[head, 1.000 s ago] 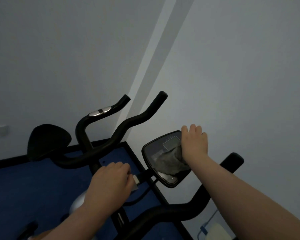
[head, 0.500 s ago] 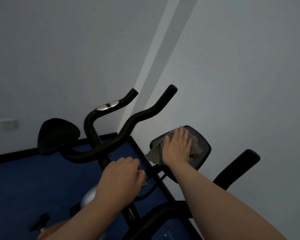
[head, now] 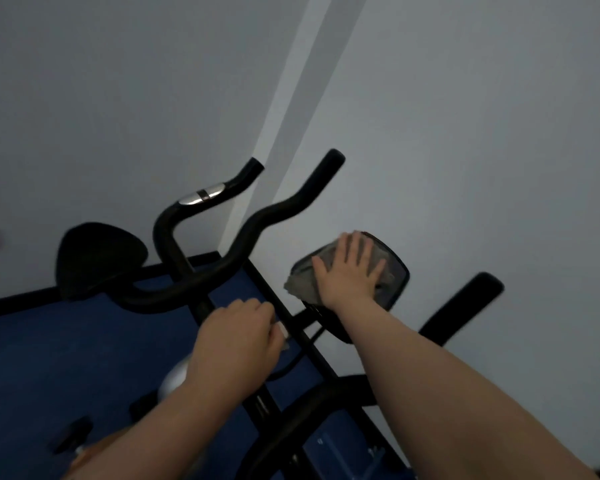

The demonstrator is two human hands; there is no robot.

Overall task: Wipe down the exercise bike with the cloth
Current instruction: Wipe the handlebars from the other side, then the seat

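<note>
Pale grey walls point(head: 465, 116) meet in a corner above blue flooring point(head: 49, 358). The exercise bike's console point(head: 394, 282) sits right of the black handlebars point(head: 257, 220). On it lies the grey cloth point(head: 300, 284), pressed flat by the right hand point(head: 349, 271) with fingers spread straight. Left of the console, the left hand point(head: 239, 337) curls around the bike's stem (what it grips is hidden). A black seat-shaped pad point(head: 97, 258) lies farther left.

1. Under you lies a blue floor point(head: 66, 368), edged by a black skirting strip where it meets the walls.
2. The exercise bike point(head: 201, 282) stands on it, near the corner.
</note>
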